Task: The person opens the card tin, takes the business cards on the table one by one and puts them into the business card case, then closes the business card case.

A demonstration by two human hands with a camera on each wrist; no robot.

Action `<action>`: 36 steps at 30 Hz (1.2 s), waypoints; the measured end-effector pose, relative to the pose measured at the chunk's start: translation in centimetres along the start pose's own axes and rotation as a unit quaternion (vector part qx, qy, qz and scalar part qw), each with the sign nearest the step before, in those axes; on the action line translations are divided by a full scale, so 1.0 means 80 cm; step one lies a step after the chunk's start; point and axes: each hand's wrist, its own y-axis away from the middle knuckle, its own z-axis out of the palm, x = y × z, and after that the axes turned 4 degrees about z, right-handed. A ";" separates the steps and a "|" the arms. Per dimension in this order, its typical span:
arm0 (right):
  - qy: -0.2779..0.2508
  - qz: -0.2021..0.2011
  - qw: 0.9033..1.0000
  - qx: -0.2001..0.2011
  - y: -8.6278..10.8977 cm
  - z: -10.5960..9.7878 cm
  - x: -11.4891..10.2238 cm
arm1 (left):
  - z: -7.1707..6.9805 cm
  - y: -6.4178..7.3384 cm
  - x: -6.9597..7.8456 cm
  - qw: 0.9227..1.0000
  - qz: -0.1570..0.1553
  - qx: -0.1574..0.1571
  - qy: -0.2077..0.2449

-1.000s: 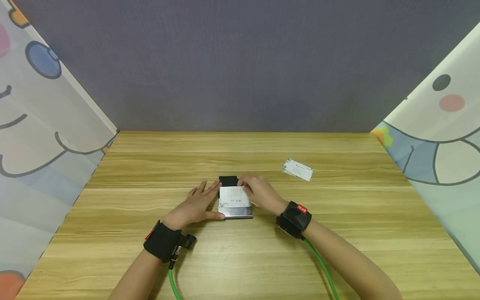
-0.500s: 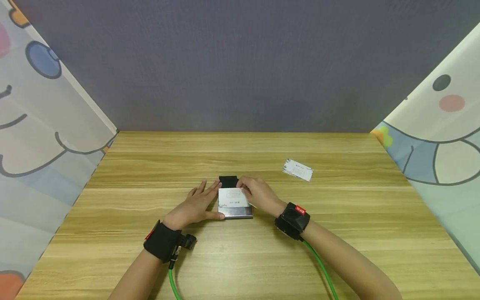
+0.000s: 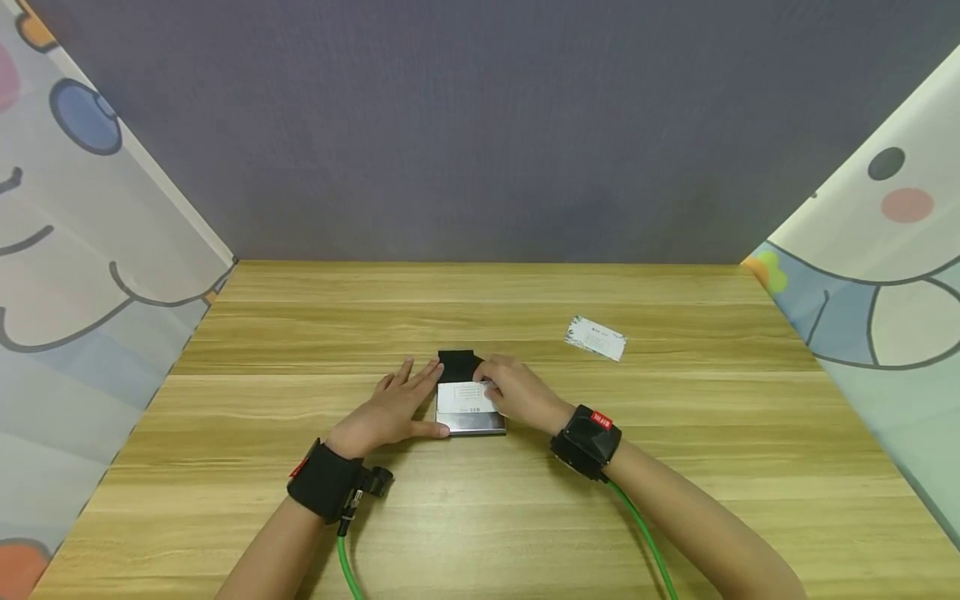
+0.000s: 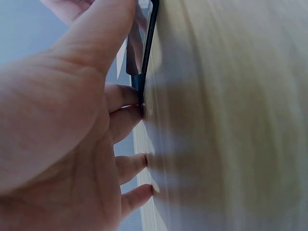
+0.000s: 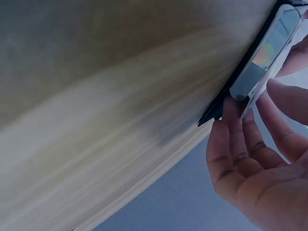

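A business card holder with a black back (image 3: pixel 457 367) and a silver front pocket (image 3: pixel 474 424) lies on the table in the head view. The lower part of a white printed business card (image 3: pixel 459 398) sits behind that pocket. My right hand (image 3: pixel 525 393) pinches the card near its upper right corner. Seen from the right wrist, thumb and fingers are at the card's edge (image 5: pixel 263 89). My left hand (image 3: pixel 390 415) is spread along the holder's left side, thumb on the front corner and fingertips touching the upper left edge. The left wrist view shows its other fingertips (image 4: pixel 137 196) on the table.
Another white card (image 3: pixel 596 338) with a leafy print lies on the wooden table (image 3: pixel 675 350), back and to the right. A grey panel (image 3: pixel 480 133) stands behind the table. Green cables (image 3: pixel 643 527) run from both wrist bands.
The card has slid toward me, deeper behind the silver pocket, and more of the black back shows above it. My right hand has shifted slightly with it; the left hand stays put.
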 end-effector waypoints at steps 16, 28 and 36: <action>0.017 0.008 0.999 -0.038 0.007 -0.003 -0.007 | 0.000 0.000 0.001 1.000 0.005 0.003 -0.006; -0.028 0.030 0.999 -0.015 0.007 -0.017 0.011 | 0.000 0.000 0.002 1.000 0.006 0.003 -0.007; -0.047 0.079 0.995 0.024 0.016 -0.043 0.058 | -0.001 0.001 0.001 1.000 0.008 0.002 -0.007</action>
